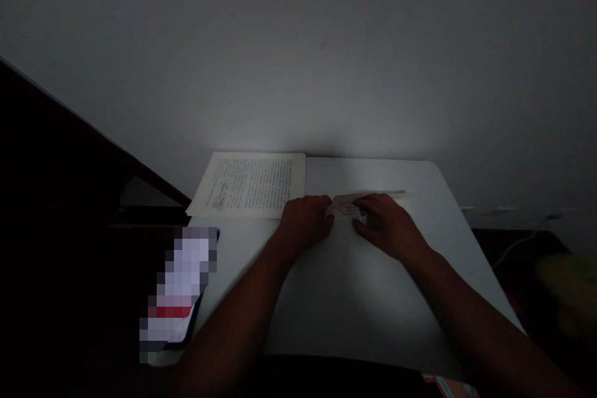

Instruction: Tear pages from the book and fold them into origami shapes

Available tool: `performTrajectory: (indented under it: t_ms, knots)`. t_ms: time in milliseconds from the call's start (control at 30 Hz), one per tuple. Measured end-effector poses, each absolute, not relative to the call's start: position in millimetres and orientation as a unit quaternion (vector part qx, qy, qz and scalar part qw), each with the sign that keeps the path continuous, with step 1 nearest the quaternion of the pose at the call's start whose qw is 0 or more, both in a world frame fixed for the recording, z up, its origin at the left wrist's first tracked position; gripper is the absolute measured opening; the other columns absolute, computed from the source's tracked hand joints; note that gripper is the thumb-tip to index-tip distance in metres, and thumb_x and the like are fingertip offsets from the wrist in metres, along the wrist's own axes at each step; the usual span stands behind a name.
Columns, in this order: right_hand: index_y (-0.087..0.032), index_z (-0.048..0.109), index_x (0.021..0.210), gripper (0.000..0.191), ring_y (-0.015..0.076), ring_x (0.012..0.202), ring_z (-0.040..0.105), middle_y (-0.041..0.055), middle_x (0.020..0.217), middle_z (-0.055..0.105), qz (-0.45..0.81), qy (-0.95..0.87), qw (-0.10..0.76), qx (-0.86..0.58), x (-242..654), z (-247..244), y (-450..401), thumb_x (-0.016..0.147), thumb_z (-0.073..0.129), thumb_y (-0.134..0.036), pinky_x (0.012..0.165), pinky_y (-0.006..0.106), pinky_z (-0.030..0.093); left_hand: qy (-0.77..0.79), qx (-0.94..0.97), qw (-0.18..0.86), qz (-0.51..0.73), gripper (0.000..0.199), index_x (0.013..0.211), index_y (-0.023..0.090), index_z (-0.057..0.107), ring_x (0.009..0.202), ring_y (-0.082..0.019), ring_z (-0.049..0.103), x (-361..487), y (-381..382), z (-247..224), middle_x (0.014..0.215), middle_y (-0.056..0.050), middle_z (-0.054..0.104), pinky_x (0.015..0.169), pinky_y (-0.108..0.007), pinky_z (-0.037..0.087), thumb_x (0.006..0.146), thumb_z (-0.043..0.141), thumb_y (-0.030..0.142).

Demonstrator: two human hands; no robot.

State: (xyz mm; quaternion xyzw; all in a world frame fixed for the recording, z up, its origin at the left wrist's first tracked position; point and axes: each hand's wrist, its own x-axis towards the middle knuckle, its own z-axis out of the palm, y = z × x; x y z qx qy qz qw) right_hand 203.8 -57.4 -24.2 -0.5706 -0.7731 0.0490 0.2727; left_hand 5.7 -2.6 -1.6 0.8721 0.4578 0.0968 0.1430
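A piece of printed paper [349, 210], partly folded, lies over the middle of the white table [336, 298] between my hands. My left hand [308, 224] pinches its left end between thumb and fingers. My right hand [385, 224] has its thumb and fingers closed on the right part, which hides some of the paper. Left of my left hand, a stack of printed sheets [256, 183] lies flat at the table's back left corner.
A phone with a lit, blurred screen [186, 286] rests at the table's left edge. The grey wall [321, 74] rises behind the table. A white cable [517, 245] runs at the right, near a blurred yellowish object [569, 292].
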Motion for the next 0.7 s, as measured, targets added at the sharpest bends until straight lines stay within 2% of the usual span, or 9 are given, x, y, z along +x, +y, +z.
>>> performTrajectory:
  t_ms: [67, 133, 267, 333, 567, 600, 700]
  knots:
    - [-0.020, 0.061, 0.107, 0.033, 0.0264, 0.098, 0.057, 0.0088, 0.103, 0.064, 0.047, -0.771, 0.268, -0.575, 203.9, -24.1, -57.0, 0.075, 0.061, -0.026, 0.085, 0.044, 0.050, 0.469, 0.863, 0.143, 0.124, 0.038, 0.117, 0.016, 0.057, 0.093, -0.025, 0.063, 9.7, -2.1, -4.1, 0.106, -0.013, 0.066, 0.083, -0.037, 0.048, 0.082, 0.053, 0.029]
    - [-0.020, 0.061, 0.107, 0.033, 0.0264, 0.097, 0.058, 0.0089, 0.102, 0.065, 0.049, -0.770, 0.269, -0.576, 204.4, -24.1, -57.0, 0.075, 0.061, -0.026, 0.084, 0.044, 0.050, 0.475, 0.857, 0.144, 0.142, 0.037, 0.118, 0.013, 0.056, 0.096, -0.024, 0.062, 14.4, -0.9, -6.3, 0.109, -0.013, 0.064, 0.085, -0.035, 0.047, 0.084, 0.051, 0.028]
    - [-0.021, 0.062, 0.106, 0.032, 0.0258, 0.097, 0.058, 0.0086, 0.102, 0.065, 0.057, -0.771, 0.276, -0.571, 205.9, -23.8, -58.5, 0.075, 0.062, -0.026, 0.086, 0.044, 0.049, 0.468, 0.864, 0.137, 0.128, 0.026, 0.092, 0.015, 0.065, 0.083, -0.021, 0.063, 20.8, 2.1, -7.9, 0.097, -0.010, 0.064, 0.076, -0.032, 0.049, 0.089, 0.043, 0.028]
    - [-0.021, 0.062, 0.105, 0.031, 0.0256, 0.098, 0.057, 0.0088, 0.103, 0.064, 0.058, -0.773, 0.283, -0.565, 206.2, -24.0, -59.8, 0.075, 0.064, -0.027, 0.086, 0.043, 0.049, 0.461, 0.862, 0.146, 0.154, 0.025, 0.088, 0.015, 0.065, 0.081, -0.019, 0.063, 22.3, 3.2, -8.0, 0.095, -0.010, 0.064, 0.075, -0.031, 0.049, 0.089, 0.042, 0.026]
    - [-0.019, 0.063, 0.097, 0.024, 0.0250, 0.098, 0.056, 0.0095, 0.101, 0.062, 0.053, -0.772, 0.302, -0.557, 204.5, -25.7, -61.4, 0.074, 0.065, -0.025, 0.085, 0.041, 0.050, 0.470, 0.775, 0.324, 0.270, 0.013, 0.089, 0.016, 0.061, 0.068, -0.015, 0.064, 23.3, 5.8, -10.7, 0.074, -0.005, 0.069, 0.070, -0.028, 0.048, 0.085, 0.050, 0.022]
    - [-0.020, 0.063, 0.097, 0.023, 0.0248, 0.098, 0.057, 0.0092, 0.101, 0.062, 0.056, -0.771, 0.303, -0.557, 204.5, -25.7, -61.1, 0.074, 0.065, -0.024, 0.085, 0.041, 0.050, 0.469, 0.763, 0.349, 0.276, 0.014, 0.093, 0.016, 0.059, 0.067, -0.015, 0.063, 21.9, 5.9, -10.4, 0.073, -0.004, 0.069, 0.068, -0.027, 0.048, 0.083, 0.050, 0.018]
    - [-0.020, 0.063, 0.096, 0.022, 0.0242, 0.098, 0.057, 0.0084, 0.100, 0.062, 0.071, -0.769, 0.314, -0.552, 205.0, -25.1, -60.2, 0.073, 0.064, -0.022, 0.085, 0.040, 0.049, 0.435, 0.755, 0.403, 0.281, 0.034, 0.108, 0.016, 0.051, 0.064, -0.012, 0.061, 15.6, 5.2, -8.7, 0.076, -0.003, 0.069, 0.065, -0.024, 0.046, 0.075, 0.050, 0.008]
